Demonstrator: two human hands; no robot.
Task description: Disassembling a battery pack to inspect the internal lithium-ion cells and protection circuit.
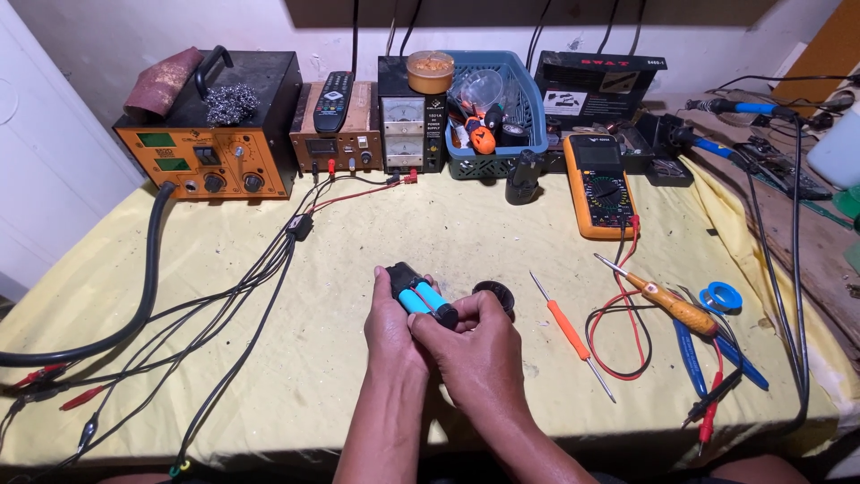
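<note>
Snugly between both hands [448,336]: blue-celled battery holder [419,294].

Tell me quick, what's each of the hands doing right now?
Left hand: closed around the black holder with blue cells.
Right hand: closed on the same holder's near end.

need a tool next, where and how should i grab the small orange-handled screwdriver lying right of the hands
Grip the small orange-handled screwdriver by its orange handle, the thicker middle part, pinching from above across its width. It lies flat and slanted on the yellow cloth, thin metal shaft at both ends. Come from its left: the red lead loops close on its right.
</note>
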